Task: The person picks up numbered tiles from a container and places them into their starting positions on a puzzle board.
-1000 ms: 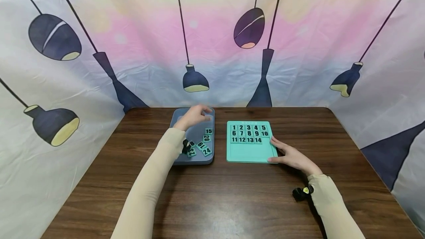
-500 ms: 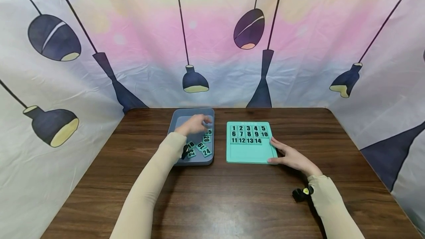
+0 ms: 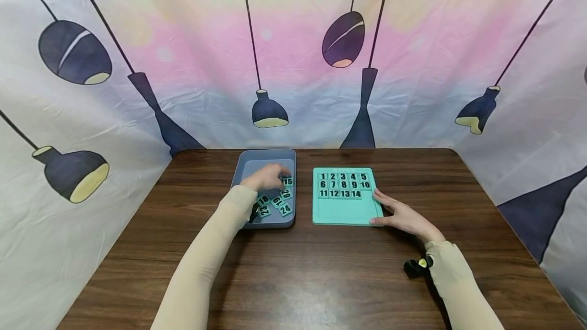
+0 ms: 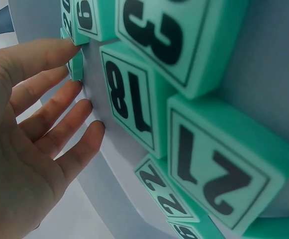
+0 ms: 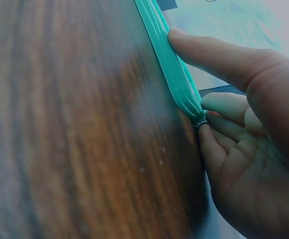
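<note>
My left hand (image 3: 266,177) reaches into a blue-grey tray (image 3: 243,166). Its thumb and index fingertip are on either side of the number 15 tile (image 3: 287,182), which still lies in the tray; in the left wrist view that tile (image 4: 76,67) shows between thumb and index finger, the other fingers loosely spread. Close by lie the 20 tile (image 3: 286,194) and the 24 tile (image 3: 285,210). On the right, my right hand (image 3: 405,216) touches the right edge of a turquoise number board (image 3: 344,213) with extended thumb and fingers. Tiles 1 to 14 fill its upper rows in order.
Other loose tiles lie in the tray, among them an 18 tile (image 4: 129,94) and a 21 tile (image 4: 216,174) under the left wrist. Tray and board stand apart on a dark wooden table (image 3: 312,274). A lamp-patterned cloth (image 3: 302,65) hangs behind.
My left hand has come down and toward me within the tray, to the 15 tile. The 20 tile beside it has turned a little. My right hand and the board have stayed put.
</note>
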Motion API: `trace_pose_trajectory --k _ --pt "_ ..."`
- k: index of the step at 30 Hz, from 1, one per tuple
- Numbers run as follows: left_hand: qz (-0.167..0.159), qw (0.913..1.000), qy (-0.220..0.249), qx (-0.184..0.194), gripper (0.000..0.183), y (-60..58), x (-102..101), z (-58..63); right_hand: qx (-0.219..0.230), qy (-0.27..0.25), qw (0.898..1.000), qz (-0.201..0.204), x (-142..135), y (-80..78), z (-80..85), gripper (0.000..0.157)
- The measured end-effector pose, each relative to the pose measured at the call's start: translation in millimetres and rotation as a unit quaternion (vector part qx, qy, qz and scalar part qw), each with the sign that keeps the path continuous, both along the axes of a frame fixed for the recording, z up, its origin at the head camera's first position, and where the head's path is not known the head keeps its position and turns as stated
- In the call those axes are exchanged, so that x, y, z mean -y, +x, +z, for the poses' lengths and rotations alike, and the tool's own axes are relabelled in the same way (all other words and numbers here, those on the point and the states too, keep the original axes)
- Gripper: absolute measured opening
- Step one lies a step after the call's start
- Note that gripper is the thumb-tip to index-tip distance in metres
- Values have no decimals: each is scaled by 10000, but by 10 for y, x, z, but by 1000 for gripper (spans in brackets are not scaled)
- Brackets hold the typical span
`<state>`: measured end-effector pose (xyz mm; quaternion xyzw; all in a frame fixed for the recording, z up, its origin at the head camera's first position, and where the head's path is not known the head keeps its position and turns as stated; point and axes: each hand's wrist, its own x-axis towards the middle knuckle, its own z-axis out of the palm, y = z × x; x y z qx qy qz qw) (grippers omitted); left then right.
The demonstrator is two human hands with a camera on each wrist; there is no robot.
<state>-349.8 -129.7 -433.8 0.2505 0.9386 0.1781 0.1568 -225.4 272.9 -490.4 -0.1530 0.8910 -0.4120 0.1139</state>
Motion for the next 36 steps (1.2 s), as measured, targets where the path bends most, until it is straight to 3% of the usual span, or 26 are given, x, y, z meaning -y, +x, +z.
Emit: trace_pose_trajectory --k 21,31,36 --pt "142 9997 176 -47 43 -2 11 -72 77 -107 9999 43 2 31 57 94" --pt "161 9996 198 -110 44 7 53 -14 65 -79 9999 31 -6 12 28 95" --pt "213 9984 396 -350 41 -40 116 99 49 -77 10000 26 -6 13 23 96"
